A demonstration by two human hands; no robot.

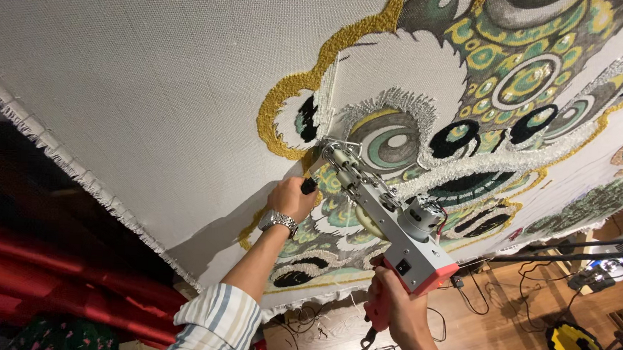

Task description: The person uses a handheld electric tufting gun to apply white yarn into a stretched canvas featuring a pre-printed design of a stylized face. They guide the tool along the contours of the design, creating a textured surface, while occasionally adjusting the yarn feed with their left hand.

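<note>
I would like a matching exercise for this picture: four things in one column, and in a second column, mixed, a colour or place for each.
Column one:
1. left hand
2. right hand
3. tufted outline
4. wristwatch

Column two:
A. golden yellow, curving across the stretched cloth
B. around the red rear handle of the tufting gun
C. silver metal, just above a striped sleeve
D. on the black front grip, close to the cloth

Pairs: 1-D, 2-B, 3-A, 4-C

Wooden floor [481, 333]; black cables [472, 300] and yellow-black rug [572, 348] on it
</note>
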